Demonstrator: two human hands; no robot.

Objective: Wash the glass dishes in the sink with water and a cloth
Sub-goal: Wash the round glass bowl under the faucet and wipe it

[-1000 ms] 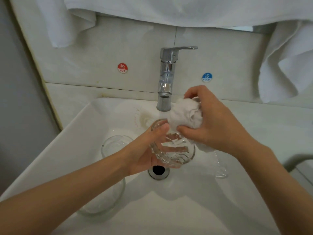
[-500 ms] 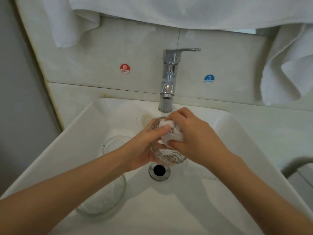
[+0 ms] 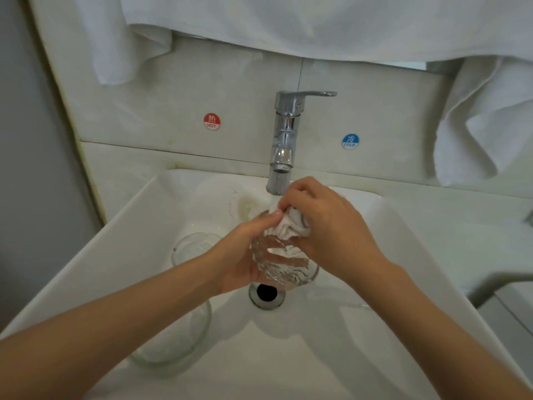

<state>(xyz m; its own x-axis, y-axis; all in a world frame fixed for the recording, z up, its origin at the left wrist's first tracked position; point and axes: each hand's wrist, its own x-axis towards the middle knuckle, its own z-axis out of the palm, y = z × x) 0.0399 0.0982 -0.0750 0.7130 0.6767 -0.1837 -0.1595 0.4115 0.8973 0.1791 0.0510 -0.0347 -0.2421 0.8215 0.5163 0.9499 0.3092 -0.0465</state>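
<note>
Ribbed glass dish (image 3: 284,264) being held over drain (image 3: 266,294), mid-basin of sink (image 3: 115,255), just below faucet (image 3: 284,140). Left hand (image 3: 242,255) cupping dish wall from outside, fingers curling round it, thumb lying at rim. Right hand (image 3: 331,232) pinching bunched white cloth (image 3: 291,226), pressing it into dish mouth. Judged: glass rigid, brittle, probably slick when wet; ribs aiding purchase; gripping wall looking safer than gripping rim. Cloth soft, conforming. Second glass bowl (image 3: 184,336) lying on left basin slope under left forearm, posing knock hazard. Towels (image 3: 317,24) hanging above, well apart.
</note>
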